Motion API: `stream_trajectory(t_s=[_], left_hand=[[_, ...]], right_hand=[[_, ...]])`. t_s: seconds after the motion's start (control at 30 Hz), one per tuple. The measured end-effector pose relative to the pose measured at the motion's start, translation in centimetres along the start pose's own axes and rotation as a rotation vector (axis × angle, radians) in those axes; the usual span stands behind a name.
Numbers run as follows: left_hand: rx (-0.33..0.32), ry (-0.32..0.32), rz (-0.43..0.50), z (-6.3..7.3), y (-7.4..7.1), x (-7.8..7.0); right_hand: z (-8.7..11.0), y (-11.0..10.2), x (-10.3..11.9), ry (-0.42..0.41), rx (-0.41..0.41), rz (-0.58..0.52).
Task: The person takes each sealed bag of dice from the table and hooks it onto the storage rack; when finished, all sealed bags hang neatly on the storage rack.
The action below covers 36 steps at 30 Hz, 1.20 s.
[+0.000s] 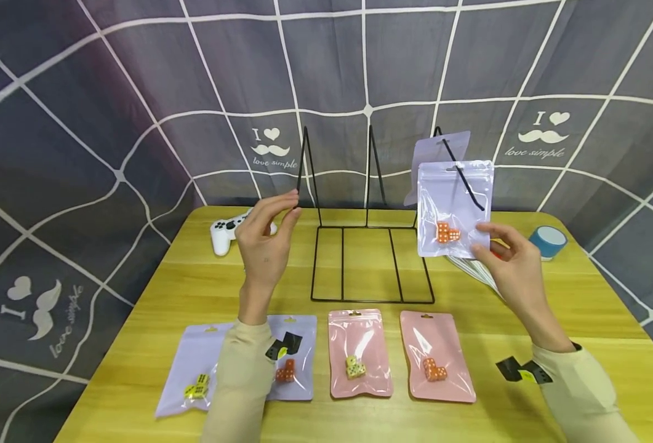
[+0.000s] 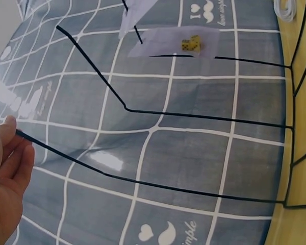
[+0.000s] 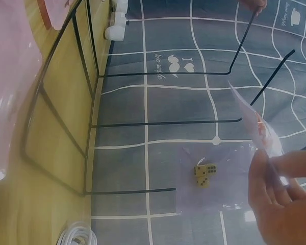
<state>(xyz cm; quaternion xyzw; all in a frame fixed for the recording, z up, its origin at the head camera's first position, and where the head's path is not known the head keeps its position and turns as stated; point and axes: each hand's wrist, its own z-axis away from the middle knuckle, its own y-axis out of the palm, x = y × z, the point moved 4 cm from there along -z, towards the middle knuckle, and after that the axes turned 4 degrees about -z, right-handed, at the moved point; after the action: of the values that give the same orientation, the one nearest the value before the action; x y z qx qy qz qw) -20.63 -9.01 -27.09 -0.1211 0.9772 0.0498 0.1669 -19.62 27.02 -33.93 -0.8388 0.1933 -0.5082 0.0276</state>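
A black wire rack (image 1: 373,301) stands on the table with three upward arms. My left hand (image 1: 268,240) pinches the free tip of the left arm between thumb and fingers, as the left wrist view shows. With thumb and fingers, my right hand (image 1: 517,264) pinches the lower right edge of a purple zip bag (image 1: 453,191) holding orange dice (image 1: 448,232). The right arm's tip passes through the bag's top hole and sticks out in front. Behind it, another purple bag (image 1: 421,157) hangs on the same arm; yellow dice (image 3: 203,173) show in it in the right wrist view.
Two pink bags (image 1: 359,329) (image 1: 428,335) and two purple bags (image 1: 193,354) (image 1: 298,332) with dice lie along the front. A white game controller (image 1: 222,237) is at back left. Blue tape (image 1: 548,243) and a white cable (image 1: 476,271) sit right. A grid-patterned curtain (image 1: 326,61) stands behind.
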Motion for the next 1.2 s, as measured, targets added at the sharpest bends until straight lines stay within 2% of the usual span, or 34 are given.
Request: stream_trajectory(t_s=[0.3,0.43,0.53,0.73,0.87,1.03,1.2], left_hand=[[-0.001,0.005,-0.013,0.0,0.2,-0.1],[-0.011,0.006,0.004,-0.2,0.2,-0.1],[-0.004,0.013,0.013,-0.2,0.1,0.0],[-0.003,0.023,0.025,0.3,-0.3,1.3],[0.004,0.018,0.035,0.6,-0.3,2.2],[0.005,0.027,0.042,0.8,0.0,2.4],[0.002,0.034,0.016,1.1,0.0,2.5]], right_hand=[[-1.5,0.5,-0.1,0.054,0.013,-0.157],[-2.5,0.9,0.1,0.051,0.017,-0.142],[-3.0,1.4,0.0,0.056,-0.008,-0.146],[-3.5,2.4,-0.7,0.068,-0.039,-0.137],[-3.9,2.6,-1.0,0.064,-0.057,-0.208],[-4.5,2.7,-1.5,0.06,-0.084,-0.329],[-5.1,2.8,-1.8,0.069,-0.084,-0.308]])
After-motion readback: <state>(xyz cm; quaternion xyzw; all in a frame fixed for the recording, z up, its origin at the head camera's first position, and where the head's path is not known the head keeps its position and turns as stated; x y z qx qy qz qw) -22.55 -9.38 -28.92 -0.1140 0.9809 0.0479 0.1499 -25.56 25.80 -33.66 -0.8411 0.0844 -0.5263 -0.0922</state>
